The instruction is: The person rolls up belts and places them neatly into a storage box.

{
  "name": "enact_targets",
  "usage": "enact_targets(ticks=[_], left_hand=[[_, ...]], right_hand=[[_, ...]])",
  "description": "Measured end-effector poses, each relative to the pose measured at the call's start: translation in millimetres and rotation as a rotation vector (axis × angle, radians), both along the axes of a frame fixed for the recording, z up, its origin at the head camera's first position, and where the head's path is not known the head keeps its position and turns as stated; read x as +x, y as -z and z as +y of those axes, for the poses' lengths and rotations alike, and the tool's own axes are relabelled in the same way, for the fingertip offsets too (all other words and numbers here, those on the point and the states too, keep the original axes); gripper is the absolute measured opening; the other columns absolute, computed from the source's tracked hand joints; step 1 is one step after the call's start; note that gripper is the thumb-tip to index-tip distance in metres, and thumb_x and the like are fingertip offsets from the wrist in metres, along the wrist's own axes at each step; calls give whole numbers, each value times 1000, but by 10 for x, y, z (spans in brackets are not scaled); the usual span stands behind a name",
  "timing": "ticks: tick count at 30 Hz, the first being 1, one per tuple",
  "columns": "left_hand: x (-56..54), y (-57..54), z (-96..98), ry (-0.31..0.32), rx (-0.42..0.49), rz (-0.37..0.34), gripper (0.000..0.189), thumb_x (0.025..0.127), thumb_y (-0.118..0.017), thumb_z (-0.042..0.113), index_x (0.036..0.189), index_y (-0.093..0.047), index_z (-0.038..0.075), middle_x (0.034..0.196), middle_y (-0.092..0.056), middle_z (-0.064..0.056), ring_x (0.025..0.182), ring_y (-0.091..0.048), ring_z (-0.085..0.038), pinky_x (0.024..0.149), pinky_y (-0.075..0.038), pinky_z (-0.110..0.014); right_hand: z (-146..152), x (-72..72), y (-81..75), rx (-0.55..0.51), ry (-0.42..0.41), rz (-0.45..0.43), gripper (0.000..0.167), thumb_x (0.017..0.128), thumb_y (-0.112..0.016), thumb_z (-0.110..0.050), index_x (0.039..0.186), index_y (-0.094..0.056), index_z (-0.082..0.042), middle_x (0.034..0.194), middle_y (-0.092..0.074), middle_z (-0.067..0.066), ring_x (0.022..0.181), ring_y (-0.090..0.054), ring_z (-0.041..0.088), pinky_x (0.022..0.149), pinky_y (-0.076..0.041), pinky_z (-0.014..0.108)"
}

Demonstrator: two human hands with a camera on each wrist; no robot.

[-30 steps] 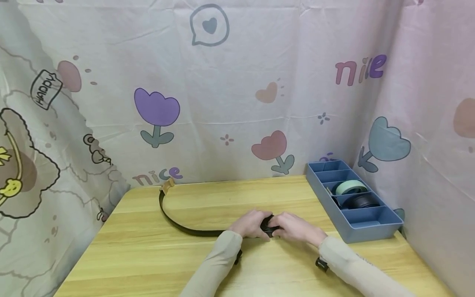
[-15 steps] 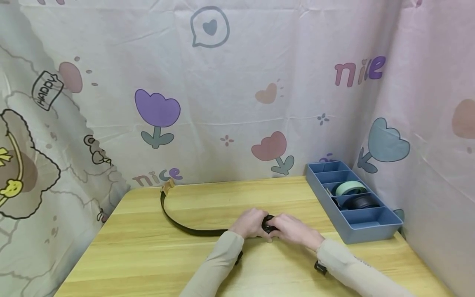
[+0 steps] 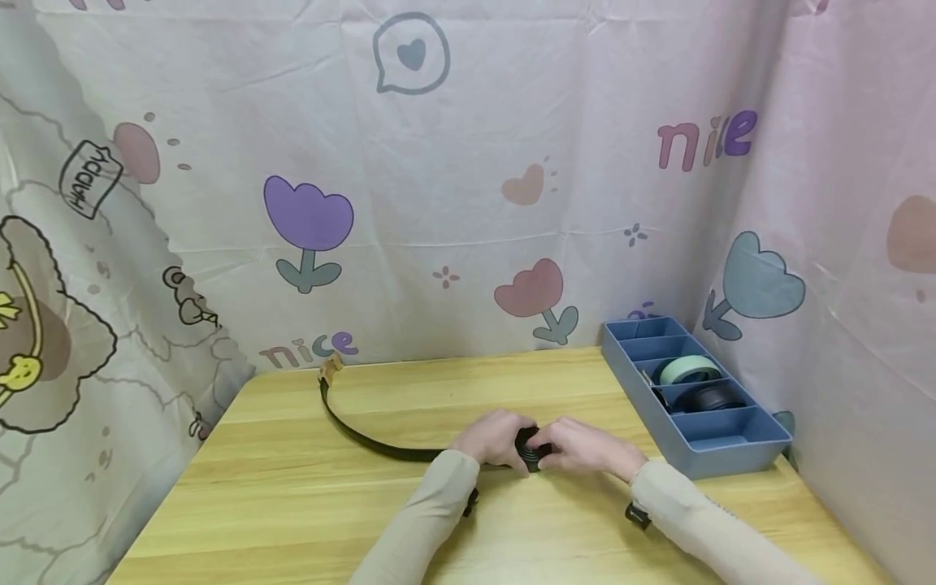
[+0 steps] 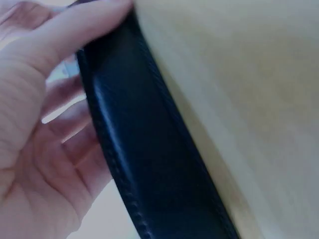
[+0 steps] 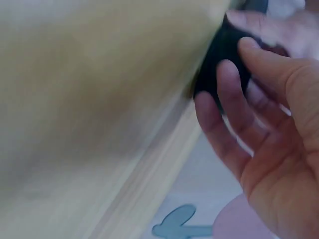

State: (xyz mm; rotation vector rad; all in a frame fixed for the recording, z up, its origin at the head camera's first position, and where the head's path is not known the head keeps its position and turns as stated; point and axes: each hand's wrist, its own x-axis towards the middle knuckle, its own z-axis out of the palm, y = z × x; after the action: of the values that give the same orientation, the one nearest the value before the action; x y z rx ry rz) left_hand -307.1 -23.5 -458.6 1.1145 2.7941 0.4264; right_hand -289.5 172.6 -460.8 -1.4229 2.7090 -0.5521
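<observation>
A black leather belt (image 3: 391,449) lies on the table, its stitched edge plain in the left wrist view. One end is wound into a tight coil (image 3: 528,455) between my hands. A gold-coloured buckle (image 3: 331,370) marks the other end, near the table's back edge at the left. My left hand (image 3: 496,439) grips the coil's left side, thumb and fingers around it where the strap runs in. With curled fingertips, my right hand (image 3: 587,448) holds the coil from the right; the right wrist view has these fingertips (image 5: 228,72) against the dark leather. Part of the coil is hidden by fingers.
A blue-grey divided box (image 3: 702,463) stands at the table's right edge. It holds a light green roll (image 3: 691,368) and a black coiled item (image 3: 715,396) in separate compartments. A patterned cloth (image 3: 439,179) hangs behind and along both sides of the wooden table (image 3: 307,520).
The free strap has drawn slightly inward, with its buckle end shifting a little to the right. My right fingers have shifted their hold on the coil; my left hand stays nearly in place.
</observation>
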Motion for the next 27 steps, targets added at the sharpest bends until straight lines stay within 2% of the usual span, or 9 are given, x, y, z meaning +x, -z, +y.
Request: enact_targets(ticks=[5,7,10,13,16,19,22,24,27], left_hand=[[46,7,60,-55,-7,56,44,59,-92,42,83,-61,21,73,-58,12,64,-51,-4,60,-43,-19],[60,15,71,-47,-2,31,45,61,-92,42,86,-60,21,75,-58,12,65,-51,-3,60,-43,-18],[71,21,69,17,1,-21,45,62,-92,34,93,-61,23,82,-60,13,71,-53,-1,67,-45,-17],[63,10,48,83,6,-107,50,63,-91,20,102,-60,24,91,-61,14,81,-54,0,78,-45,-17],[44,0,21,102,13,-138,53,62,-89,11,105,-60,23,95,-61,13,85,-54,-1,81,-45,-17],[41,4,26,89,24,-108,49,63,-89,14,103,-63,21,90,-63,13,79,-55,0,76,-46,-15],[48,18,44,45,32,-78,44,62,-91,22,96,-64,20,82,-61,14,71,-54,0,66,-45,-14],[54,30,50,11,37,-56,42,61,-93,29,91,-64,20,77,-60,13,66,-52,-1,61,-44,-15],[56,51,36,-10,47,-36,44,60,-93,35,88,-62,20,75,-59,13,64,-52,-1,60,-43,-16]], right_hand=[[-44,28,-3,14,14,50,9,84,-74,-16,84,-66,-20,73,-60,-9,65,-48,0,57,-39,16],[-29,23,-3,13,3,26,10,84,-74,-13,85,-67,-20,76,-63,-8,67,-51,2,60,-40,16],[20,9,-1,15,-23,-10,15,83,-74,-12,94,-71,-22,86,-67,-10,75,-56,1,66,-46,17],[62,-8,-10,24,-60,-45,25,83,-74,-10,105,-73,-22,98,-69,-13,87,-58,-2,78,-50,20],[73,-7,-30,46,-71,-47,30,82,-75,-7,108,-72,-20,103,-69,-11,93,-59,-1,83,-51,22],[45,31,-46,70,-17,-23,21,82,-77,-17,102,-71,-20,98,-68,-12,87,-59,0,77,-50,21],[-1,76,-37,66,24,10,13,82,-77,-26,92,-69,-22,86,-65,-14,76,-57,0,67,-47,18],[-21,92,-28,40,22,22,11,82,-77,-24,85,-67,-23,79,-62,-14,70,-54,1,62,-44,17],[-17,93,-11,17,-2,39,12,82,-76,-17,84,-66,-22,79,-62,-12,70,-53,2,61,-43,16]])
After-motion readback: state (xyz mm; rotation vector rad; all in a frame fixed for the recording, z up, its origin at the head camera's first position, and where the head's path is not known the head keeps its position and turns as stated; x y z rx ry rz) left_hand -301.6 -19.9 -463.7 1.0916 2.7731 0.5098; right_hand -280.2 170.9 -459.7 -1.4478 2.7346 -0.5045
